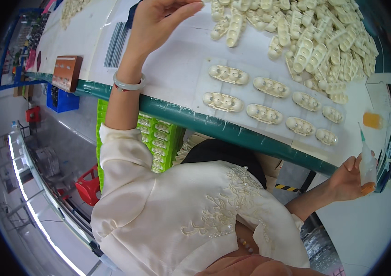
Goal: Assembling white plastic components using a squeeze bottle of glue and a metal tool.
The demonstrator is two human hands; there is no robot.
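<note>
My right hand (pixel 346 180) is wrapped round a clear squeeze bottle (pixel 367 166) with a thin green needle tip pointing up and orange liquid at its base. My left hand (pixel 161 18) is at the top edge of the view, thumb and fingers drawn together in a pinch. Its fingertips are partly cut off, so I cannot make out anything between them. Beside it lies a big heap of cream plastic pieces (pixel 317 39), long and rounded with several hollows. Nearer me, a white plate (pixel 246 98) bears two rows of similar oval pieces (pixel 263 113).
An amber jar (pixel 372 120) stands on the right. The table's green front edge (pixel 191 120) runs before me, with bright green trays (pixel 168 142) of pieces below. A brown box (pixel 67 73), blue bin (pixel 61 99) and red stool (pixel 88 185) are on the left.
</note>
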